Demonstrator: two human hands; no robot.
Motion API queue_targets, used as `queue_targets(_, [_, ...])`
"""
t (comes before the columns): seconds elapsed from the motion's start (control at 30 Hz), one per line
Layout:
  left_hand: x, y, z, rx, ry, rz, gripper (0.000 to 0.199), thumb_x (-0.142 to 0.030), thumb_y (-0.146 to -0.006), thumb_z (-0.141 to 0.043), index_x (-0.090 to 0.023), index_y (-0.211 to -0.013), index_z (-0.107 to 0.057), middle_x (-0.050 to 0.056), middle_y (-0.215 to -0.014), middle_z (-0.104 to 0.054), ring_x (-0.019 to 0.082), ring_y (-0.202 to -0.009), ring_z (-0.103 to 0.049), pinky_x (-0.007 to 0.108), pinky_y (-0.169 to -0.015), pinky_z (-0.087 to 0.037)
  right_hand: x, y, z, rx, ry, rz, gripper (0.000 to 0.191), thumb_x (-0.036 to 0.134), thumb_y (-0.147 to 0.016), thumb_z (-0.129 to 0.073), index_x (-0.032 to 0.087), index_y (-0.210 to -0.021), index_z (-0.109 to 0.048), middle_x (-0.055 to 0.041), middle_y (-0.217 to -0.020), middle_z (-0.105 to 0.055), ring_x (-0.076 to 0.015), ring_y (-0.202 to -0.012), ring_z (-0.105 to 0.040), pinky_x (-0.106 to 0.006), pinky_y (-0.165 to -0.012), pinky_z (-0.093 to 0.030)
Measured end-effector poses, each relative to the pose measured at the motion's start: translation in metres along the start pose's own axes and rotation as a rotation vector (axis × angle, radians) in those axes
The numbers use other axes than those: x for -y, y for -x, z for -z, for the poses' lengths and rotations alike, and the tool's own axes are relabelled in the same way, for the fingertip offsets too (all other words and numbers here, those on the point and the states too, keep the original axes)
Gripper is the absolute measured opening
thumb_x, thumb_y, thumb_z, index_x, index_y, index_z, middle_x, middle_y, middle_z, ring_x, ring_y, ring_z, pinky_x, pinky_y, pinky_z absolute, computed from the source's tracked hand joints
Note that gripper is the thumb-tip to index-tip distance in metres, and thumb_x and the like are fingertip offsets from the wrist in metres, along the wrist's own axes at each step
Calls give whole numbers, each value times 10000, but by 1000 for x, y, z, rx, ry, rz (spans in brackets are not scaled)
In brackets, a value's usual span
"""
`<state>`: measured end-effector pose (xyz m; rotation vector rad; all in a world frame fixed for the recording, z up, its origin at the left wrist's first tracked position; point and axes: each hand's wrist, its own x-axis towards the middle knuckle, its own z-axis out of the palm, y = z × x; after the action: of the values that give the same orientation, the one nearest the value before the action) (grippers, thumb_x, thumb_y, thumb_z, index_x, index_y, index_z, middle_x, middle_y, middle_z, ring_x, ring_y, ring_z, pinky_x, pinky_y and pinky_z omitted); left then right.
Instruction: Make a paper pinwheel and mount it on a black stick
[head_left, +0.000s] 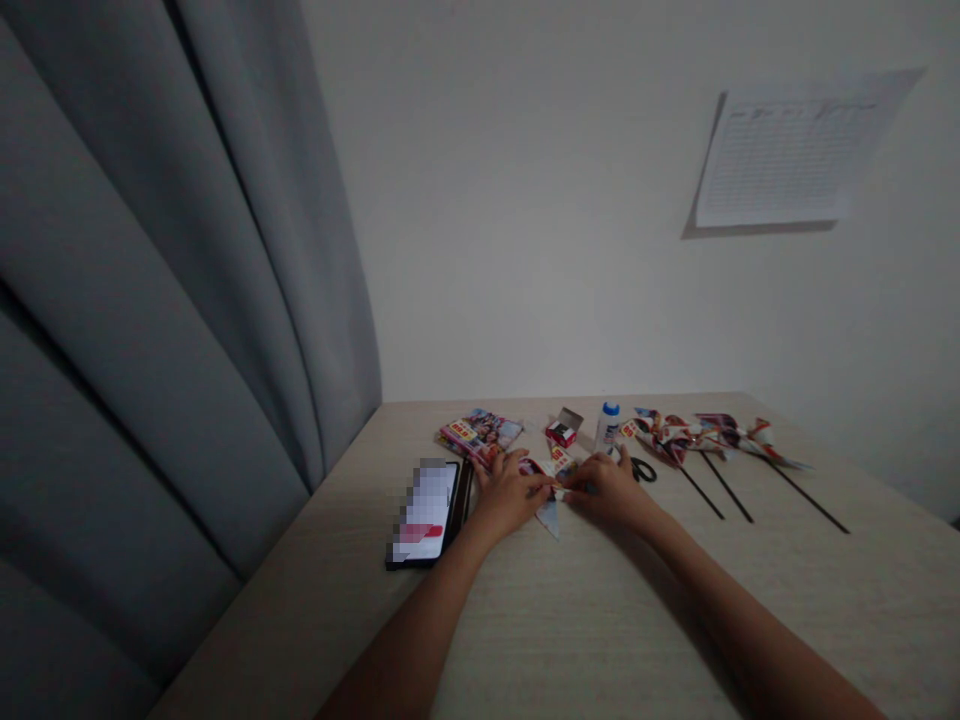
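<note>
A colourful piece of printed paper (550,512) lies on the table between my hands, with pointed parts sticking out toward the front and back. My left hand (510,494) rests at its left side, thumb and fingertips closed on the paper. From the right, my right hand (606,487) pinches the paper's other edge. Beyond my right hand stands a glue bottle (608,425) with a blue cap. Black scissors (643,470) are partly hidden behind that hand. A small open red box (564,428) sits behind the paper.
A stack of printed paper (480,432) lies back left, near a phone (426,515) and dark sticks. Several paper pinwheels (675,437) on black sticks lie to the right. A grey curtain (187,250) borders the wooden table (570,630); a printed sheet (780,160) hangs on the wall.
</note>
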<state>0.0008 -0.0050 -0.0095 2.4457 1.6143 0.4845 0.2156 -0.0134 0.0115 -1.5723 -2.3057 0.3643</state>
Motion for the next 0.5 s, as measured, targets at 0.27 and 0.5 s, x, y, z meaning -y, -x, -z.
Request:
queue_targets(0.27, [0,-1,2,22,-15,3,272,-547,-952,-526,-560,-1177,-679,-5,-1515,-444,386,-1447,-266,821,-1070,47,-2,0,-3,-19,5,-5,212,416,-842,-665,320,-986,-786,-44,-1026,-769,-301,-1165,-586,-658,-1167,-5])
queue_targets(0.5, [2,-1,-1,1,-33,-7,255,-554,-947,-535,-573,-1155,-681,-4,-1499,-467,376,-1444,-278,833,-1056,47,-4,-2,-3,9,-17,-13,241,431,-840,-665,307,-1013,-777,-51,-1031,-765,-306,-1178,-573,-669,-1150,44])
